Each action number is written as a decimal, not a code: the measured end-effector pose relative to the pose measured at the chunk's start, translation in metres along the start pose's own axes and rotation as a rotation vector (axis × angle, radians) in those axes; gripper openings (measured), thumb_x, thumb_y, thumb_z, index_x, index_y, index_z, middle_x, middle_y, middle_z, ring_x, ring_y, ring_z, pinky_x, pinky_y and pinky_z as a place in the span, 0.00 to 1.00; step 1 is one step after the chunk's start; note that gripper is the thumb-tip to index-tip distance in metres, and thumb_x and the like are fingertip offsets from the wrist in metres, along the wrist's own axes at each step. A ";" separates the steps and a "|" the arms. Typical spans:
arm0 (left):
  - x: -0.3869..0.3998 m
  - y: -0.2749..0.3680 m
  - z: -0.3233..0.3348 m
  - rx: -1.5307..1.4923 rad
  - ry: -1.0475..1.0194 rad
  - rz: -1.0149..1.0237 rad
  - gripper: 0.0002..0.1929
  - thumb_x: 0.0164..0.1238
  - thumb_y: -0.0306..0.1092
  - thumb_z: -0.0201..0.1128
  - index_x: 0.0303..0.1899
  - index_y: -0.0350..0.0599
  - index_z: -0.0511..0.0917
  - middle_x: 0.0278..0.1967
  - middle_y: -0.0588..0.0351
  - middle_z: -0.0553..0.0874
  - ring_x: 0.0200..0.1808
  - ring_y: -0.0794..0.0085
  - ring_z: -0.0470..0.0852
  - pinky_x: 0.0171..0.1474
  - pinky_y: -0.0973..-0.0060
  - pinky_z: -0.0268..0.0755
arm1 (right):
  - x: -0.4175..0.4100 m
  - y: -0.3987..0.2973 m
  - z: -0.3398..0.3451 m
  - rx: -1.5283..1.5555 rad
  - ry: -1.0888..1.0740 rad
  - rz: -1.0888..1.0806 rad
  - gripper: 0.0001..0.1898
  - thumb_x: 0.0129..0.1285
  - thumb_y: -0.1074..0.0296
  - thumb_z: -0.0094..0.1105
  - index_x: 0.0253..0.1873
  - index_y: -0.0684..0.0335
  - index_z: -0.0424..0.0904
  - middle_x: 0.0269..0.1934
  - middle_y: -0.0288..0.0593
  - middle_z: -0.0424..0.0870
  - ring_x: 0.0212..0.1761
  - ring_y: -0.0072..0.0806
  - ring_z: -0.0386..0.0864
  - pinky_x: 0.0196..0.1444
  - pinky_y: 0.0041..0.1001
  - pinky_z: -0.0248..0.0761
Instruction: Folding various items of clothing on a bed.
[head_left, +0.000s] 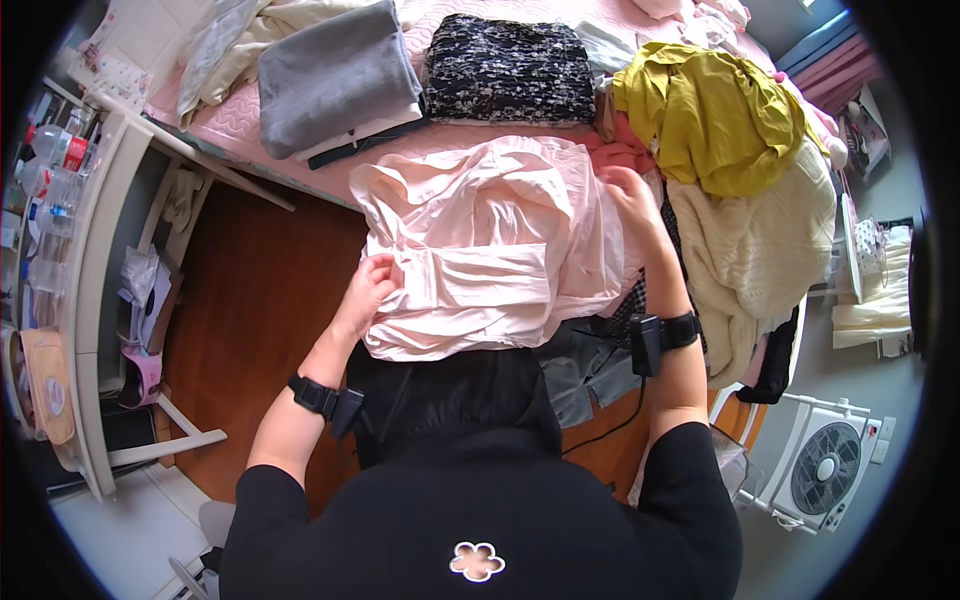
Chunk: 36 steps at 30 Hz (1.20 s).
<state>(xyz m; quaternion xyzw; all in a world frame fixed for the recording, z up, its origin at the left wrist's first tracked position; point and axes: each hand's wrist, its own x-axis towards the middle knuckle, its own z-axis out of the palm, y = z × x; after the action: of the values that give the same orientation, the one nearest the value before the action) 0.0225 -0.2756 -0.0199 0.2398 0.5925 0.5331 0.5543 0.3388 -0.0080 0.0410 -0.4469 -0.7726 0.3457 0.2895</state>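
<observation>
A pale pink cloth garment (487, 262) with gathered folds and a wide pleated band (491, 276) lies loosely bunched in front of me, partly over my lap and the bed's edge. At its left side, beside the band, my left hand (367, 292) is shut on the fabric with curled fingers. My right hand (634, 199) is at the garment's upper right edge, its fingers bent next to a coral-red cloth (622, 146). Whether those fingers pinch the fabric is hard to see.
Folded grey cloth (337, 79) and a black-and-white patterned bundle (510, 69) rest on the pink bed cover (450, 139). To the right, a mustard-yellow garment (712, 112) tops a cream knit (750, 240). A white desk (112, 225) with plastic bottles (56, 146) stands left; a box fan (825, 469) stands lower right.
</observation>
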 end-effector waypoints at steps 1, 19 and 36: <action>0.001 -0.005 -0.007 0.139 0.061 0.112 0.20 0.54 0.22 0.55 0.51 0.39 0.63 0.47 0.54 0.71 0.46 0.71 0.73 0.48 0.76 0.68 | -0.010 -0.001 -0.010 -0.122 0.075 0.145 0.17 0.53 0.72 0.48 0.48 0.72 0.71 0.42 0.54 0.78 0.46 0.38 0.76 0.49 0.28 0.68; 0.086 0.022 0.136 1.437 -0.237 0.677 0.32 0.52 0.49 0.60 0.61 0.62 0.61 0.65 0.44 0.50 0.66 0.43 0.42 0.67 0.55 0.39 | -0.045 0.014 -0.057 1.281 0.086 0.555 0.18 0.66 0.58 0.44 0.49 0.68 0.72 0.41 0.43 0.79 0.40 0.28 0.77 0.44 0.28 0.71; 0.092 0.034 0.118 1.478 -0.182 0.534 0.30 0.58 0.48 0.55 0.61 0.47 0.60 0.64 0.43 0.54 0.66 0.45 0.48 0.64 0.53 0.45 | -0.050 -0.004 -0.009 0.266 -0.032 0.120 0.18 0.58 0.65 0.56 0.49 0.69 0.70 0.37 0.47 0.79 0.38 0.29 0.77 0.42 0.25 0.70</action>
<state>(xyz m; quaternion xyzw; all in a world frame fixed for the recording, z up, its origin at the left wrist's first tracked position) 0.0950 -0.1410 -0.0045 0.7226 0.6678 0.0949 0.1510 0.3654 -0.0515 0.0432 -0.4444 -0.6965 0.4687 0.3125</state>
